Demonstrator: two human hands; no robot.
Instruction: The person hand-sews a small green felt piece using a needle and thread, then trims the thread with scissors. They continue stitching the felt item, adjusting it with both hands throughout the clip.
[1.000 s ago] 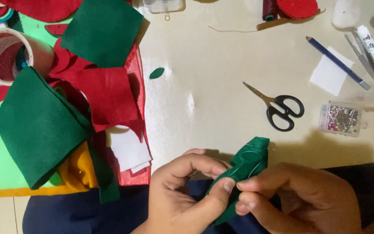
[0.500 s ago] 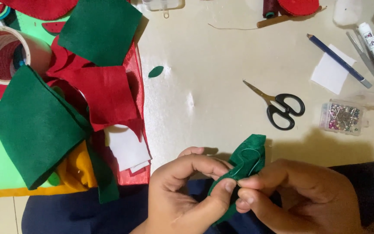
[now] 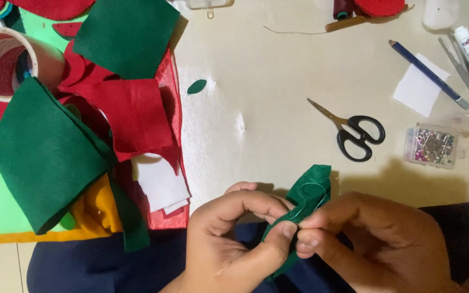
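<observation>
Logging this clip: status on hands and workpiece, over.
Left hand and right hand both pinching green felt piece. Thread loop visible on it. Scissors lie apart, nothing obstructing.

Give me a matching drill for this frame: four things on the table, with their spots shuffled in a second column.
1. scissors
2. pin box
3. tape roll
4. green felt piece

a. far left, near the top edge
b. pinched between left hand and right hand
c. mid-table, blades pointing up-left
d. right of the scissors

Pairs: 1-c, 2-d, 3-a, 4-b
</observation>
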